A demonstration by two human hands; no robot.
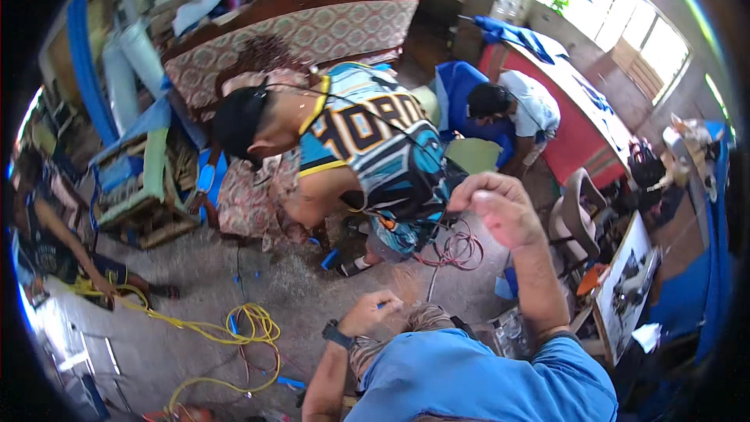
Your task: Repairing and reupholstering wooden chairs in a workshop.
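Observation:
My left hand [371, 313], with a dark watch [337, 334] on its wrist, is low in front of my body. Its fingers are closed, and a small blue piece [381, 305] shows at the fingertips; its kind is too small to tell. My right hand [500, 209] is raised high, with fingers curled and pressed together. Whatever it pinches, if anything, is too small to see. Patterned shorts [426, 320] show under my left hand. A person in a patterned jersey [375, 137] bends over floral fabric [254, 199] ahead of me.
A yellow hose or cable [234, 336] and a red cord [461, 250] lie coiled on the floor. An upholstered headboard [312, 27] stands behind, and a wooden frame [141, 203] at left. Another person [531, 101] bends near a red panel [539, 125]. Someone [58, 227] sits far left.

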